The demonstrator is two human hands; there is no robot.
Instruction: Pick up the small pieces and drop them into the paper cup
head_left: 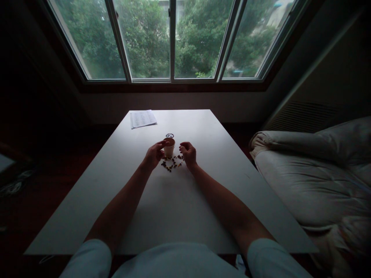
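A small light-coloured paper cup [170, 150] stands upright on the white table, its inside brownish. My left hand [153, 154] grips it from the left, fingers reaching over the near side of the rim. To the right of the cup, a short gap away, is my right hand [189, 153], its fingers curled together in a pinch. Whatever those fingertips may hold is too small to make out. Small dark and yellowish pieces [170, 165], several of them, lie scattered on the tabletop just in front of the cup and between my hands.
Behind the cup lies a small ring-shaped, dark-edged item [169, 135]. Printed sheets of paper [143, 119] rest at the far left corner of the white table [174, 216]. A padded light-coloured sofa [307, 177] stands along the right side. Beyond the table is a window [172, 42].
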